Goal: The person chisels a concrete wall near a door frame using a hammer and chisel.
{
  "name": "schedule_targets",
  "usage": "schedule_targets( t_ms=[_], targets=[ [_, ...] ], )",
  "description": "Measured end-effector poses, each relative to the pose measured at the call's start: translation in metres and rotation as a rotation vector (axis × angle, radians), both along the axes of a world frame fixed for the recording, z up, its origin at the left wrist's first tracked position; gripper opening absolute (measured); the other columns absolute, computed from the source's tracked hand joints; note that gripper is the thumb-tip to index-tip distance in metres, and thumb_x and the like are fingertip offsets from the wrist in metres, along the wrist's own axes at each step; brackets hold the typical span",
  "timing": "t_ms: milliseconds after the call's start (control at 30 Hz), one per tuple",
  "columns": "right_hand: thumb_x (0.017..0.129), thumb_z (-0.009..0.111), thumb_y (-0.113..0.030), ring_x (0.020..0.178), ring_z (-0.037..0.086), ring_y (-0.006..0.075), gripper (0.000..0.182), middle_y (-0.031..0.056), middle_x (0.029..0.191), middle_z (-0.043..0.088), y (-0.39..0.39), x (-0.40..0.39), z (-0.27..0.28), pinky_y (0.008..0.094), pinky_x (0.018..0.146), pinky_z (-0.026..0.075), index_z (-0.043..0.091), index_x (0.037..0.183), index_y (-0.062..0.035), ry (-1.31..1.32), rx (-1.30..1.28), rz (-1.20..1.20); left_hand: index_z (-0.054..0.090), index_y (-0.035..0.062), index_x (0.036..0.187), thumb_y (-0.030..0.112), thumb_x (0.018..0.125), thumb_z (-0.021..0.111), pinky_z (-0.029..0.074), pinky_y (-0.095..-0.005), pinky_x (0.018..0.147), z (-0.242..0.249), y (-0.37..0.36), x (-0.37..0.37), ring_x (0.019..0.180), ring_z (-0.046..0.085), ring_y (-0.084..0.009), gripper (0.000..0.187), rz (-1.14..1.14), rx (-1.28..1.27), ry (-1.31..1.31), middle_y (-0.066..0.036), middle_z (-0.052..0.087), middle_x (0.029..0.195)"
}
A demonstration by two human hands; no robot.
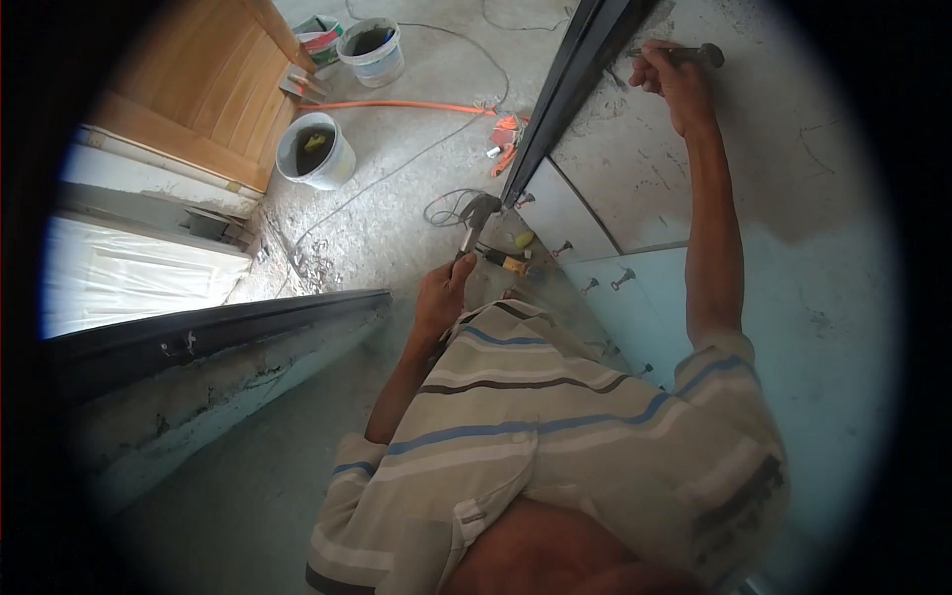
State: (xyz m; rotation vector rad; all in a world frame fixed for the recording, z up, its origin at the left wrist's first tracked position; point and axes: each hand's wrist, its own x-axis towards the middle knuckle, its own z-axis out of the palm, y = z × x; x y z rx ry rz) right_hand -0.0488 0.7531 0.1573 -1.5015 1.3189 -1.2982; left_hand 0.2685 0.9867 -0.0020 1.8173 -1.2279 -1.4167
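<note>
My left hand [439, 302] is wrapped round the handle of a hammer [480, 212], its head raised beside the foot of a dark door frame [570, 94]. My right hand [678, 87] reaches out to the bare grey wall [773, 129], closed on a short dark tool [710, 56] with a thick rounded end and a thin shaft pointing towards the frame. Its exact kind does not show. Pale tiles [569, 213] cover the lower wall, with several small tile-levelling clips [623, 279] standing out from their joints.
A bucket [342, 164] and two more containers, a white bucket [382, 69] and a red-green one [319, 42], stand by a wooden door [213, 74]. An orange hose [397, 104] and cables cross the floor. A yellow-black power tool [504, 261] lies near my body.
</note>
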Motion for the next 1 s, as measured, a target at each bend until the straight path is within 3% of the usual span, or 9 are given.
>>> schedule_targets(
  t_ms=[167,233,333,467,567,867,933,967,1000],
  targets=[
    [0.087,0.067,-0.037,0.055,0.057,0.0095,0.035,0.0026,0.069,0.062,-0.008,-0.004,-0.014,0.0229,0.051,0.043,0.066,0.090,-0.0024,0.222,-0.001,-0.087,0.058,-0.0055,0.078,0.052,0.092,0.050,0.040,-0.0366,0.057,0.009,-0.003,-0.004,0.059,0.043,-0.0155,0.060,-0.035,0.010,-0.014,-0.009,0.046,0.057],
    [0.085,0.068,-0.046,0.051,0.054,0.0074,0.042,0.0004,0.063,0.060,-0.013,-0.005,-0.016,0.0231,0.046,0.040,0.067,0.079,-0.0046,0.530,-0.107,-0.253,0.058,-0.0058,0.079,0.052,0.092,0.050,0.039,-0.0367,0.057,0.011,-0.002,-0.005,0.059,0.041,-0.0153,0.060,-0.055,-0.002,-0.038,-0.009,0.045,0.057],
    [0.082,0.070,-0.048,0.050,0.052,0.0068,0.043,-0.0001,0.062,0.061,-0.011,-0.004,-0.012,0.0232,0.045,0.039,0.067,0.075,-0.0052,0.508,-0.184,-0.285,0.059,-0.0062,0.079,0.052,0.092,0.050,0.040,-0.0381,0.058,0.006,0.000,-0.006,0.058,0.042,-0.0169,0.061,-0.063,-0.036,-0.028,-0.010,0.046,0.057],
    [0.083,0.071,-0.042,0.050,0.054,0.0072,0.039,0.0009,0.060,0.062,-0.006,0.006,0.000,0.0226,0.046,0.040,0.068,0.076,-0.0037,0.554,-0.034,-0.348,0.059,-0.0051,0.082,0.048,0.092,0.054,0.042,-0.0399,0.059,0.009,0.000,-0.009,0.058,0.049,-0.0222,0.054,-0.075,-0.059,0.006,-0.014,0.052,0.061],
    [0.084,0.070,-0.039,0.051,0.057,0.0090,0.039,0.0022,0.056,0.061,-0.014,0.006,-0.010,0.0231,0.048,0.042,0.067,0.074,-0.0014,0.203,-0.117,-0.221,0.056,-0.0032,0.088,0.041,0.092,0.056,0.042,-0.0410,0.060,0.039,-0.006,-0.016,0.059,0.055,-0.0270,0.045,-0.105,-0.161,-0.007,-0.016,0.056,0.064],
    [0.087,0.068,-0.033,0.059,0.065,0.0142,0.034,0.0085,0.068,0.068,0.000,0.016,0.001,0.0282,0.057,0.048,0.067,0.083,0.0001,0.578,-0.236,-0.319,0.047,0.0008,0.095,0.034,0.097,0.050,0.041,-0.0432,0.057,0.111,-0.045,-0.016,0.059,0.057,-0.0335,0.034,-0.104,-0.435,0.059,-0.018,0.056,0.064],
    [0.086,0.068,-0.038,0.062,0.066,0.0162,0.036,0.0088,0.067,0.067,-0.014,0.001,-0.009,0.0296,0.061,0.048,0.066,0.084,-0.0020,0.870,-0.724,-0.175,0.047,0.0011,0.096,0.035,0.097,0.049,0.041,-0.0430,0.057,0.111,-0.052,-0.018,0.059,0.057,-0.0334,0.034,-0.125,-0.458,0.005,-0.018,0.056,0.064],
    [0.086,0.069,-0.033,0.065,0.066,0.0172,0.030,0.0082,0.069,0.067,-0.012,0.002,-0.013,0.0296,0.063,0.048,0.067,0.090,-0.0035,0.670,-0.418,-0.175,0.047,0.0009,0.095,0.036,0.098,0.049,0.041,-0.0425,0.057,0.110,-0.054,-0.019,0.058,0.057,-0.0326,0.035,-0.117,-0.465,0.018,-0.018,0.055,0.063],
    [0.086,0.069,-0.033,0.065,0.066,0.0172,0.030,0.0082,0.069,0.067,-0.011,0.005,-0.016,0.0296,0.063,0.048,0.067,0.090,-0.0035,0.668,-0.420,-0.180,0.047,0.0008,0.094,0.037,0.098,0.048,0.040,-0.0420,0.056,0.112,-0.058,-0.018,0.057,0.056,-0.0318,0.037,-0.104,-0.478,0.026,-0.017,0.055,0.063]
  ],
)
